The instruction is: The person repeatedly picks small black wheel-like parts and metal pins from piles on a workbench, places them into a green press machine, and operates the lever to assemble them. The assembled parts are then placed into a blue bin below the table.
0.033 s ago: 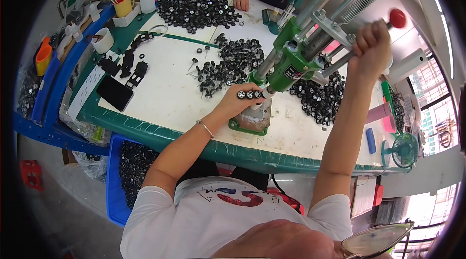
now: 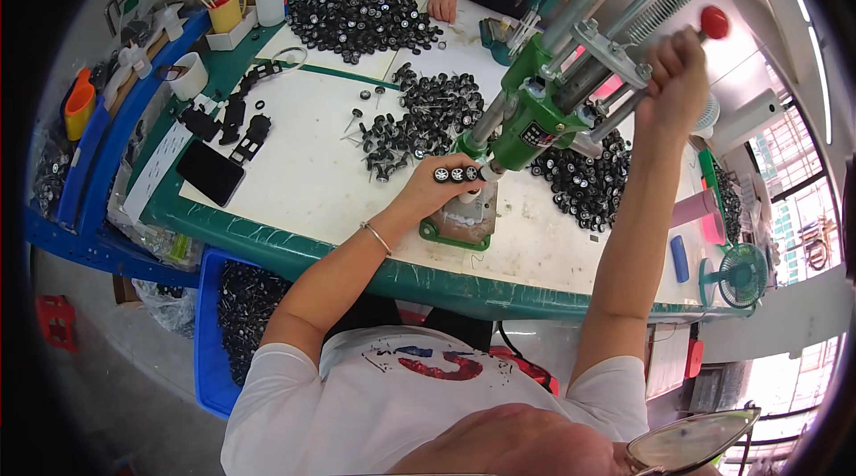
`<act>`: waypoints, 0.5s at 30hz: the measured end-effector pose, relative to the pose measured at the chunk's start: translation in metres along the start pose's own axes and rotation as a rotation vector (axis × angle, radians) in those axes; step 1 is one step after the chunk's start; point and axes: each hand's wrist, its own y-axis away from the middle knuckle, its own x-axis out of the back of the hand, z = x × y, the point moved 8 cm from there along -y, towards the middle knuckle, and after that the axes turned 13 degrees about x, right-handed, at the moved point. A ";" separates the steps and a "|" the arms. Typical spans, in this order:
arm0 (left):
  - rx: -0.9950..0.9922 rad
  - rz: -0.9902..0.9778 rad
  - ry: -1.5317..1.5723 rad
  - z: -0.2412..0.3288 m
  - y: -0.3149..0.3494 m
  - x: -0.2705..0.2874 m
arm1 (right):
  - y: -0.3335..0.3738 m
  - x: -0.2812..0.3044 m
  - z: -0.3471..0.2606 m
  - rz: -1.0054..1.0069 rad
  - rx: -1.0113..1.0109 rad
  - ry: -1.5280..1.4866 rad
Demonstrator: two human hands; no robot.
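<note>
A lever press (image 2: 535, 133) stands on the tabletop (image 2: 308, 137). Just left of the press lies a heap of pinned wheels (image 2: 446, 102); farther left and behind it, a wheel heap (image 2: 357, 17); just right of it, another pile (image 2: 588, 182). Well left of the press lies a phone (image 2: 210, 173) (near the tabletop's edge); well right, a fan (image 2: 742, 275). Before it and leftward, lower than the tabletop, a bin (image 2: 209, 333) contains parts (image 2: 245, 307).

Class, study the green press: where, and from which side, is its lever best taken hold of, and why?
Probably on the lever just below the red knob, from the near side, where the right hand holds it. The lever slants up to the right, its knobbed end standing clear of the green press, and the wider knob may stop slipping.
</note>
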 end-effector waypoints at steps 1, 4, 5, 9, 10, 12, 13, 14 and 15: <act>0.032 0.000 0.002 -0.001 0.001 0.000 | -0.011 0.006 0.014 -0.024 -0.029 -0.036; 0.059 -0.067 0.306 0.005 0.004 0.004 | -0.022 0.016 0.052 0.012 -0.209 -0.097; 0.064 -0.084 0.451 0.001 0.004 0.011 | -0.021 0.013 0.066 -0.013 -0.256 -0.173; 0.045 -0.115 0.580 -0.001 0.000 0.022 | 0.003 0.024 0.076 -0.151 -0.287 -0.209; 0.075 -0.096 0.581 -0.001 0.001 0.026 | 0.015 0.037 0.076 -0.056 -0.299 -0.060; 0.081 -0.049 0.546 -0.002 0.000 0.030 | 0.036 0.059 0.078 0.024 -0.235 -0.068; 0.081 -0.028 0.530 -0.002 -0.001 0.032 | 0.047 0.086 0.089 0.029 -0.251 0.045; 0.084 -0.029 0.524 0.000 0.003 0.038 | 0.071 0.086 0.084 -0.001 -0.343 0.466; 0.108 0.011 0.490 0.002 0.005 0.038 | 0.085 0.123 0.097 -0.233 -0.283 0.687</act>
